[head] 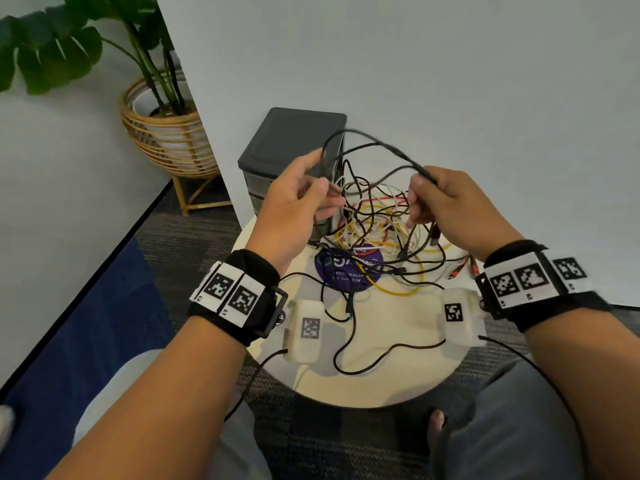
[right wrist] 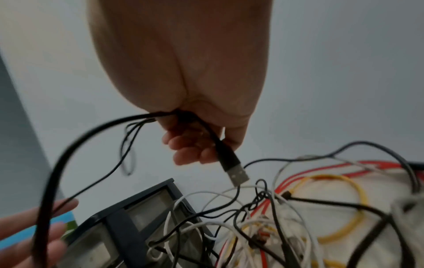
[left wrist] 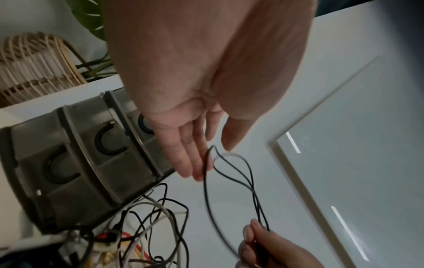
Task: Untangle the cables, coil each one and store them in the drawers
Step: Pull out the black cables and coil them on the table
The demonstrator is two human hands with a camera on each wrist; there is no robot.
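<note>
Black cable strung between hands above tangle; right hand grasps it, left hand fingers relaxed, drawers just behind.

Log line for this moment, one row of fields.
phase: coiling | right hand: grips black USB cable | left hand: open, loop across fingers | drawers: closed | pile: tangled

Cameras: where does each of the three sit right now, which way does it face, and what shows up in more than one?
Head: on the head, facing forward and down at the round table; both forearms, left hand, right hand.
Left wrist: under the left wrist, looking along the palm at the drawer unit and the looped black cable.
Right wrist: under the right wrist, looking along the palm at the USB plug and the tangled pile.
Shared: all three show the black cable and the drawer unit.
</note>
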